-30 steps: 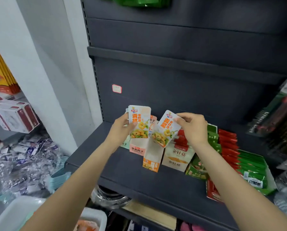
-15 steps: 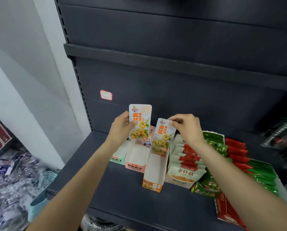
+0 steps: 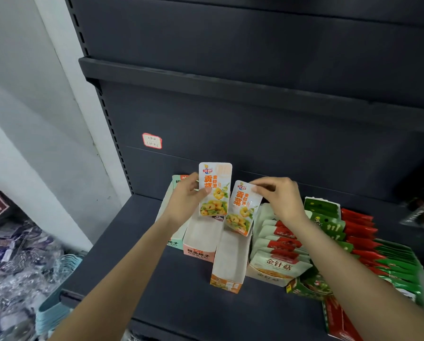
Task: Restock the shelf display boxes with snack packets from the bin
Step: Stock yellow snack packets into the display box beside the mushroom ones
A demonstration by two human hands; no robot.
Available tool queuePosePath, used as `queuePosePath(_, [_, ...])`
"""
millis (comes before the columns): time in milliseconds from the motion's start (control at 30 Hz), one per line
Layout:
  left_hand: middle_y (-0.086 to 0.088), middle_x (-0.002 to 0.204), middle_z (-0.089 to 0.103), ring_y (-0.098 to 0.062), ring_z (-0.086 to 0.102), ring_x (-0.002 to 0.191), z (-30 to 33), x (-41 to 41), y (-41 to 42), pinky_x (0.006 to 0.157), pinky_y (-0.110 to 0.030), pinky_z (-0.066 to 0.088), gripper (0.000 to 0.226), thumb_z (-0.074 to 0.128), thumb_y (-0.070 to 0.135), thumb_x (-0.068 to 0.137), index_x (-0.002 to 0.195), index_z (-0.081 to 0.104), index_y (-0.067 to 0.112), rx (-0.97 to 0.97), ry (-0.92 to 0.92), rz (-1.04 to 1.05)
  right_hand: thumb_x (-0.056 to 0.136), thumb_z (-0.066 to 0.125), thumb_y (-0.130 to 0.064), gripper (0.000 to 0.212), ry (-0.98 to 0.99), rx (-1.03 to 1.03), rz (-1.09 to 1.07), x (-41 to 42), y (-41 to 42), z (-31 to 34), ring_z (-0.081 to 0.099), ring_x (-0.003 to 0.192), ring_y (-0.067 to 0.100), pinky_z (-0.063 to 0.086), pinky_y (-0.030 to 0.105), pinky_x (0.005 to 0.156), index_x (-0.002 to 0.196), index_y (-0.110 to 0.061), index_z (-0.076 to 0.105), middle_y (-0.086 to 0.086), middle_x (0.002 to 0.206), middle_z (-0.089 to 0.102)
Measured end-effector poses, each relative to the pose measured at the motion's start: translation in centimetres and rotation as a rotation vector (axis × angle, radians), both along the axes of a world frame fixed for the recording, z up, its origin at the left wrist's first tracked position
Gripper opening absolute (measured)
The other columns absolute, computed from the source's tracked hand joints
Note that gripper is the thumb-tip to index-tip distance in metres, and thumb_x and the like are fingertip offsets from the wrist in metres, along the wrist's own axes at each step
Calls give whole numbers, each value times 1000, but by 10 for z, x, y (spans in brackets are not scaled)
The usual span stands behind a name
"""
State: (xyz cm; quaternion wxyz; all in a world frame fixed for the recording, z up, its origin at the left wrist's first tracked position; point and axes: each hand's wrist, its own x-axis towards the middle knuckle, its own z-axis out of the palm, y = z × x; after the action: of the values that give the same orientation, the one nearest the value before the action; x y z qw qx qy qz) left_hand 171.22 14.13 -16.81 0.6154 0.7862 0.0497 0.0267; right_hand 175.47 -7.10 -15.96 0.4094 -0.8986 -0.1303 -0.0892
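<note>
Item: two snack packets. I see left hand pinching upright packet; right hand pinching tilted packet above orange display box.

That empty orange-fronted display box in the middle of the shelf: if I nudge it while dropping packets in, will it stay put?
Probably not. The orange-fronted box looks like thin card and shows a bare white floor, so it is likely light and slides easily. It is long and narrow, so it may skew. The packet in the right hand looks flimsy.

Your left hand grips an upright orange snack packet | your right hand pinches a second, tilted packet by its top — over the orange-fronted display box | dark shelf — filled boxes to the right.
</note>
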Motion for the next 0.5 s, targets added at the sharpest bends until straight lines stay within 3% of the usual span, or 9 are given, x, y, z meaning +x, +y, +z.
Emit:
queuePosePath(167, [-1, 120, 64, -17, 63, 105, -1, 5, 4, 91, -40, 53, 25, 57, 16, 92, 116, 55, 17, 8, 32, 30, 85, 67, -9, 15, -64, 59, 9, 4, 3, 3, 62, 84, 0, 44, 2, 72, 96, -13, 75, -8, 92, 69])
queuePosePath(500, [-2, 123, 63, -19, 62, 109, -1, 4, 4, 94, -42, 51, 28, 57, 15, 92, 120, 55, 15, 17, 40, 47, 84, 68, -10, 13, -100, 41, 12, 6, 6, 6, 63, 84, 3, 45, 5, 74, 94, -13, 75, -11, 87, 68])
